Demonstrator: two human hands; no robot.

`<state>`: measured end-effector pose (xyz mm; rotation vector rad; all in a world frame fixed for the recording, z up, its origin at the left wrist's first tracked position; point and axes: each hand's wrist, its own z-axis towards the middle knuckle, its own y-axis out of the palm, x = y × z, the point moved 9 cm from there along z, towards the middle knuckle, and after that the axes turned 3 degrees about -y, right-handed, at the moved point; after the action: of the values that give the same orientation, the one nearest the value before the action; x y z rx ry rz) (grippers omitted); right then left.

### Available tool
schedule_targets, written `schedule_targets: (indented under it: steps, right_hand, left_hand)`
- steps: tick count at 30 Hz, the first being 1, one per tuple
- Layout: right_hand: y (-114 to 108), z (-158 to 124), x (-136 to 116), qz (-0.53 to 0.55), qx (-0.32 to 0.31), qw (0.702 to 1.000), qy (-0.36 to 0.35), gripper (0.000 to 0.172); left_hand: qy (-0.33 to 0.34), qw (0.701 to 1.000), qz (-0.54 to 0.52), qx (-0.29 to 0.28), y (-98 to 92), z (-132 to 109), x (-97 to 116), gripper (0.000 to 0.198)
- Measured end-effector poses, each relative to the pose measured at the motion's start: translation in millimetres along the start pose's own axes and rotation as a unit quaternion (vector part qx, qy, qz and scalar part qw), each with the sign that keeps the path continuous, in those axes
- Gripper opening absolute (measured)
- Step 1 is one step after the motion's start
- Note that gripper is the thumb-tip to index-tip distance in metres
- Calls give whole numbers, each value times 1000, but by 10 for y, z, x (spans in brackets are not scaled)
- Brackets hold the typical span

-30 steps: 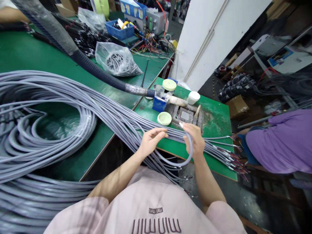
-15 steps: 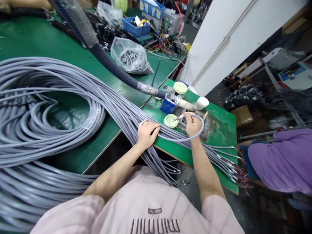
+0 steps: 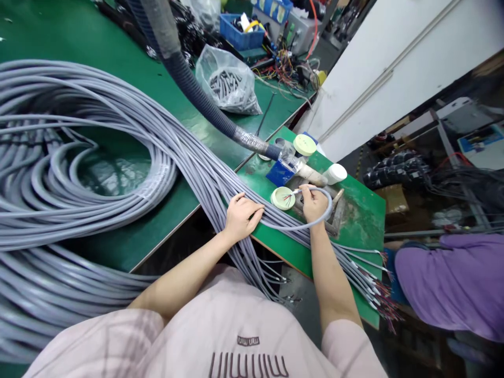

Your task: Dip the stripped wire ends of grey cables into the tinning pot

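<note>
My right hand [image 3: 314, 203] pinches one grey cable [image 3: 327, 202] close to its stripped end, and the cable bends back in a loop around that hand. Thin coloured wires [image 3: 290, 197] fan out from this end over a small pale-green dish [image 3: 277, 203]; whether the tips touch its contents I cannot tell. Closed over the near side of the long grey cable bundle [image 3: 205, 163] is my left hand [image 3: 243, 215], its fingers curled on the cables. Loose bundle ends [image 3: 380, 299] with bared wires hang at the board's right edge.
Beyond my right hand are a hose [image 3: 205, 102] with a pale nozzle [image 3: 313, 174], a white cup [image 3: 335, 173] and a lidded tub [image 3: 304, 145]. A bag of grey pieces [image 3: 228, 81] stands farther back. Big cable coils [image 3: 79, 73] lie left; a person in purple [image 3: 452, 283] is at right.
The view has shifted, so the bench appears farther right. The wire tips in my right hand now point lower over the pale-green dish. My left hand stays on the bundle.
</note>
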<state>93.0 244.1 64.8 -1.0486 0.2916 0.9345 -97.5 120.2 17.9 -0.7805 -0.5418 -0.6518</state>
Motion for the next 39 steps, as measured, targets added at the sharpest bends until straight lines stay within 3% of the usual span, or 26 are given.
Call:
schedule_targets:
  steps: [10, 16, 20, 24, 29, 39]
  right_hand:
    - [18, 6, 61, -5, 4, 1000, 22, 33]
    - [-392, 93, 116, -14, 68, 997, 16, 31]
    - [-712, 148, 355, -82, 95, 992, 30, 30]
    - [-897, 155, 688, -146, 107, 982, 55, 30]
    - [-929, 152, 997, -183, 94, 974, 94, 26]
    - [-818, 155, 1172, -222, 51, 967, 117, 26]
  left_hand:
    - [8, 1000, 10, 12, -22, -3, 15, 15]
    - [-14, 1000, -14, 21, -51, -14, -47, 23]
    - [-16, 1000, -7, 9, -26, -4, -47, 27]
    - [-15, 1000, 16, 1, 3, 16, -33, 30]
    - [-13, 999, 35, -10, 50, 25, -33, 34]
    - [-34, 998, 53, -23, 86, 26, -64, 36]
